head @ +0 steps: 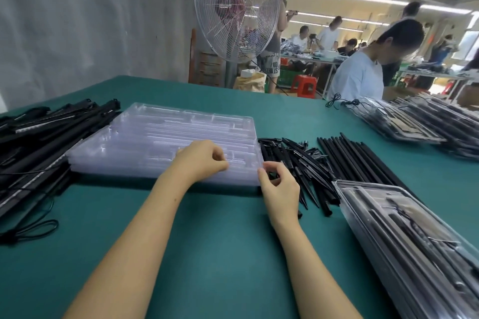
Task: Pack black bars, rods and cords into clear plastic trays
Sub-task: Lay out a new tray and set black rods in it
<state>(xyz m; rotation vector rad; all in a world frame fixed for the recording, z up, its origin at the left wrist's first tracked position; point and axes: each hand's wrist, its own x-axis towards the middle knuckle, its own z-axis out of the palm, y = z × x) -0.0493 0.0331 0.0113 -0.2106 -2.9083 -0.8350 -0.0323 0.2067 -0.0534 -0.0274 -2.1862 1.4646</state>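
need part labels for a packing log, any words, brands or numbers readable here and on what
Nothing reads clearly.
Print on the shorts of a person standing behind the fan: letters, too blurred to read.
On the clear trays and black rods: no labels visible.

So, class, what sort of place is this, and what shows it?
Probably a factory packing floor: a stack of clear plastic trays beside piles of black rods on a green table, other workers at benches behind, and a large fan.
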